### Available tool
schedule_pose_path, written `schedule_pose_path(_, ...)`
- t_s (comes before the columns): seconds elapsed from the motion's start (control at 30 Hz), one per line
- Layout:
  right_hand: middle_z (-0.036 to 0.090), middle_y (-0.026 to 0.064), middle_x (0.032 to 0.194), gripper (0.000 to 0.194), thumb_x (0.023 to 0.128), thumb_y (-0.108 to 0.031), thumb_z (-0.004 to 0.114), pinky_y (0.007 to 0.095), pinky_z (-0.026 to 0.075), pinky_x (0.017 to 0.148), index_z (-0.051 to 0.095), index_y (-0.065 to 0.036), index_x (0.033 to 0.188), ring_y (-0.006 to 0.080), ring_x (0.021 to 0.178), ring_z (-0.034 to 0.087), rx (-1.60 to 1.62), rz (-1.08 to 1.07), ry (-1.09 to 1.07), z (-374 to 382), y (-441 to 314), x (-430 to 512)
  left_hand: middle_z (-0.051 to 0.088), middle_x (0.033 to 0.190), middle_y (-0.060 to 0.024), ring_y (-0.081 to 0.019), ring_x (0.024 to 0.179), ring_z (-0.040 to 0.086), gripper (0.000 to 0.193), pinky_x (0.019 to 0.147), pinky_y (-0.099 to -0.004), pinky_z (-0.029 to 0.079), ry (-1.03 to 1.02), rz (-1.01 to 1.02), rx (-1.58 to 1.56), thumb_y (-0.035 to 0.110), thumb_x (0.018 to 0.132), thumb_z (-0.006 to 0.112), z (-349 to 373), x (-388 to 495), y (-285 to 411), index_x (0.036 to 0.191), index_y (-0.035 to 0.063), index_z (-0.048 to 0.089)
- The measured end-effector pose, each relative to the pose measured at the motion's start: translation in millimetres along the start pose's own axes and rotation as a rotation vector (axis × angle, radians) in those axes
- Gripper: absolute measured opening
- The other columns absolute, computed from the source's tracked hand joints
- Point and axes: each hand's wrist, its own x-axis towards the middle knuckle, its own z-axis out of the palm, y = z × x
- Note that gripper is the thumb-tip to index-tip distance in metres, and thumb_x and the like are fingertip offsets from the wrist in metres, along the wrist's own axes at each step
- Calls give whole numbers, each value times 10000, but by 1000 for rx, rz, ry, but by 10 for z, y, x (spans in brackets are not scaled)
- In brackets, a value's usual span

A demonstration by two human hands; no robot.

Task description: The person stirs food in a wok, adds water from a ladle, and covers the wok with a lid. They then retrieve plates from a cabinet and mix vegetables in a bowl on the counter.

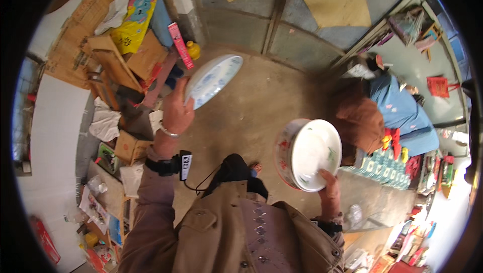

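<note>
My left hand (177,112) grips the near edge of a white dish with a blue pattern (216,81), held up and tilted on its side. On the right, my right hand (329,185) holds a stack of round white dishware by the rim, with the thumb inside the top piece. That top piece is a shallow white dish with green leaf decoration (315,148). Against its underside is a deeper vessel with red flowers on its wall (283,150). How many pieces make up the stack is hard to tell. The two hands are well apart, above the concrete floor (241,122).
Cardboard boxes (132,146), wooden boards and bags crowd the left wall. Near them are a yellow container (193,49) and a pink box (180,45). At right, brown cloth (360,122) and blue cloth (400,107) cover piled things. Metal doors (245,29) stand ahead.
</note>
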Motion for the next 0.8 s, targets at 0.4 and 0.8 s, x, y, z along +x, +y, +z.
schedule_pose_path(0.4,606,135,1120,512,758,-66,553,341,491,882,483,51,1251,253,991,611,237,12,-241,1226,-1688,3084,668,946,-42,-122,814,609,323,718,-265,474,246,-489,-946,92,774,618,1741,2318,-851,1075,-23,628)
schedule_pose_path(0.8,579,143,1162,504,765,-78,539,349,465,924,479,47,1250,249,1020,589,75,-152,-57,1171,-2573,4380,665,977,-73,-189,832,652,303,715,-308,532,-73,-797,-1514,122,823,612,2975,3663,-1011,1092,-16,611)
